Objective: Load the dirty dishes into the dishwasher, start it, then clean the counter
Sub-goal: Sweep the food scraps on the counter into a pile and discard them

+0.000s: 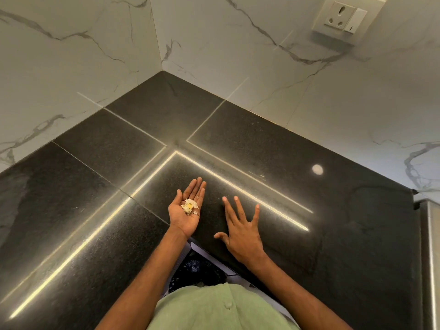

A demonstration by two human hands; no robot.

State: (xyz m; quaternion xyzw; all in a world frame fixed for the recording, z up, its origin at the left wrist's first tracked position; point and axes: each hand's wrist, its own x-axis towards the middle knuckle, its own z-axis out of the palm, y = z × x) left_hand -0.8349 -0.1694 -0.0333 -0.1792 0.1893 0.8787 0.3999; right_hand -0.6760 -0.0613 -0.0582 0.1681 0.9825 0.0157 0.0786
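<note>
My left hand is turned palm up over the black granite counter, fingers straight, carrying a small heap of pale food scraps with a yellow bit in it. My right hand lies palm down with fingers spread flat just to the right, on or just above the counter surface and holding nothing. No dishes or dishwasher show in this view.
The counter fills an L-shaped corner below white marbled wall tiles. A wall socket sits high at the right. A steel edge borders the counter at far right. A dark bin or bag opening shows below the counter edge by my body.
</note>
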